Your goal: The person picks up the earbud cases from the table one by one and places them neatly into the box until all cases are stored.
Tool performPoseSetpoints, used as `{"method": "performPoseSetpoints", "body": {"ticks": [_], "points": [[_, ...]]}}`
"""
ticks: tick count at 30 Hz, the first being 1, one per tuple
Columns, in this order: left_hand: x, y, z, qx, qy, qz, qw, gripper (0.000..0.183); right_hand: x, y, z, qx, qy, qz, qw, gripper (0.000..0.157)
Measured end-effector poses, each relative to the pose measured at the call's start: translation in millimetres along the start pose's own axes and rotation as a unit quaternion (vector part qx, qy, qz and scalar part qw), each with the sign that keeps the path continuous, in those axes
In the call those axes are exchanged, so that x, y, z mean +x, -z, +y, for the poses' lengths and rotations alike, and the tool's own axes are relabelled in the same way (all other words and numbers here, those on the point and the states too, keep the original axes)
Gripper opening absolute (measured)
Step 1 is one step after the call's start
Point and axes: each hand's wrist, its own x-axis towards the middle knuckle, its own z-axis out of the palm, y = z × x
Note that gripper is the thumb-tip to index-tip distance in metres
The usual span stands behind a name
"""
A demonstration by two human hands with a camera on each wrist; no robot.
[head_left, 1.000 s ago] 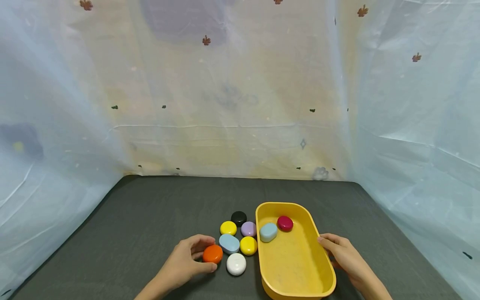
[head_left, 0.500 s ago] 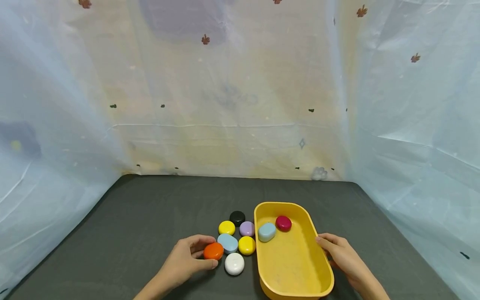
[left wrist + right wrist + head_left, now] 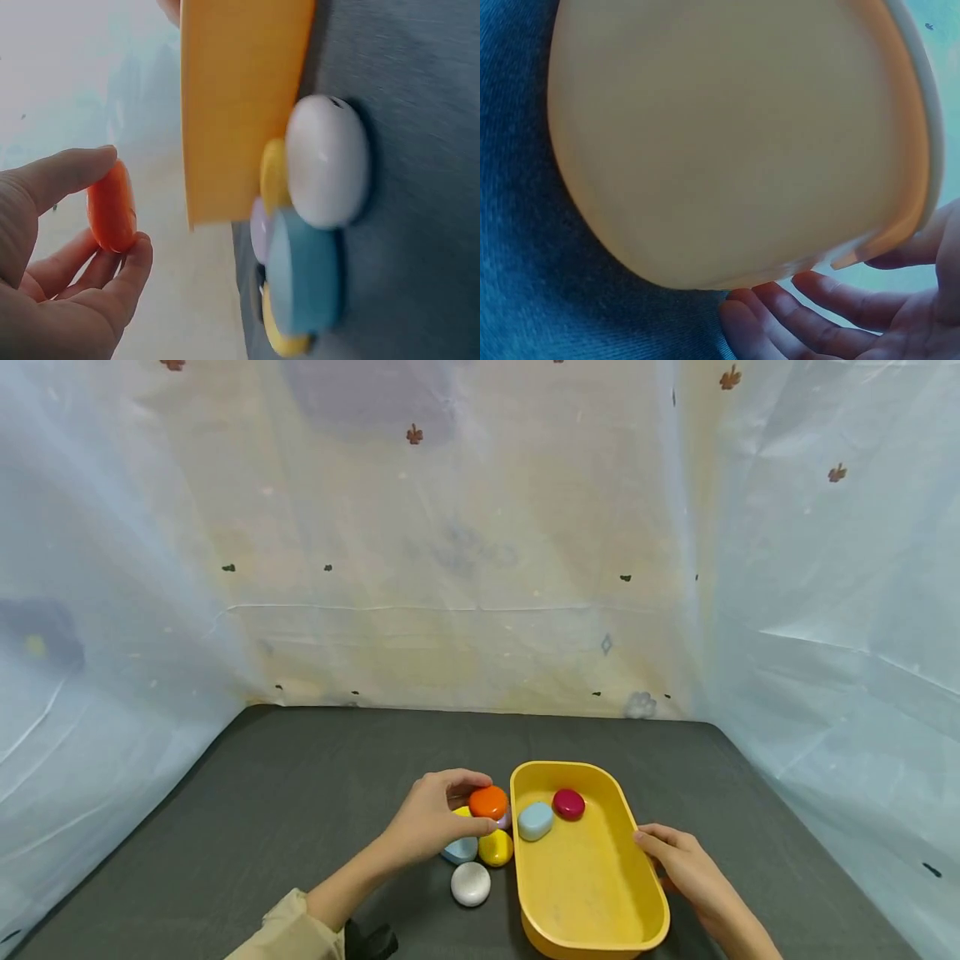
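Note:
My left hand (image 3: 431,818) pinches a smooth orange pebble-like piece (image 3: 488,802) between thumb and fingertips. In the left wrist view the orange piece (image 3: 112,206) is up off the table, level with the side of a yellow plastic bin (image 3: 244,112). My right hand (image 3: 686,868) grips the bin's right rim (image 3: 651,878), thumb on top and fingers against the outer wall (image 3: 727,150). Inside the bin lie a light blue piece (image 3: 536,821) and a dark red one (image 3: 568,804). Below the left hand, a purple piece (image 3: 259,231) and others are partly hidden in the head view.
Left of the bin, on the dark cloth (image 3: 337,777), sit a white piece (image 3: 470,884), a yellow piece (image 3: 496,849) and a light blue one (image 3: 304,274) close together. Pale patterned sheets (image 3: 465,568) wall in the back and sides.
My left hand has lifted the orange piece from beside the white one and carried it up and right toward the bin's left rim. The right hand and bin stay in place.

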Motion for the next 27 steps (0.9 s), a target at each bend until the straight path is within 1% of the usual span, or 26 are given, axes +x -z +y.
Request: {"method": "performPoseSetpoints", "body": {"ticks": [4, 8, 11, 17, 21, 24, 27], "points": [[18.1, -14.7, 7.9, 0.001, -0.016, -0.020, 0.9997, 0.048, 1, 0.1, 1, -0.002, 0.002, -0.001, 1.000, 0.041], [34.3, -31.0, 10.7, 0.012, -0.035, -0.030, 0.9989, 0.048, 1, 0.4, 2, 0.001, 0.001, 0.002, 1.000, 0.040], [43.4, -41.6, 11.1, 0.027, -0.042, -0.036, 0.9981, 0.049, 1, 0.2, 2, 0.007, 0.003, 0.000, 1.000, 0.040], [56.0, -57.2, 8.0, 0.052, -0.053, -0.054, 0.9958, 0.049, -1, 1.7, 2, 0.022, 0.019, -0.025, 0.999, 0.045], [62.2, -64.3, 1.1, 0.078, -0.056, -0.067, 0.9931, 0.046, -1, 2.3, 2, 0.018, 0.022, -0.024, 0.999, 0.044], [64.2, -67.7, -3.0, 0.085, -0.051, -0.070, 0.9926, 0.045, -1, 1.8, 3, 0.015, 0.018, -0.021, 1.000, 0.042], [66.3, -70.2, -3.0, 0.087, -0.053, -0.072, 0.9922, 0.047, -2, 2.5, 3, 0.015, 0.019, -0.017, 1.000, 0.042]]}}
